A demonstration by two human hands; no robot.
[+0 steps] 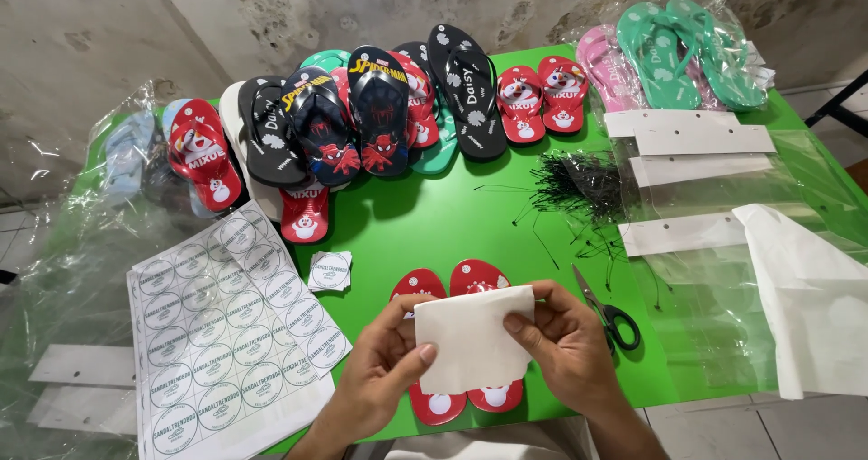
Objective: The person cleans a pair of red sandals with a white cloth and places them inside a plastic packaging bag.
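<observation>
1. White paper sheet (472,338), lower centre of frame, is held just above a pair of red flip-flops (452,284) lying on the green worktop (452,220).
2. Left hand (384,369) pinches the sheet's left edge, thumb on top.
3. Right hand (565,338) pinches its right edge, fingers curled.
4. Black-handled scissors (608,308) lie just right of the right hand.
5. Round-label sticker sheets (226,333) lie lower left.
6. More flip-flops (362,116) line the upper frame; black ties (579,184) are piled centre right.

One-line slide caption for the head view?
Both hands hold white paper over red flip-flops on a green table.
</observation>
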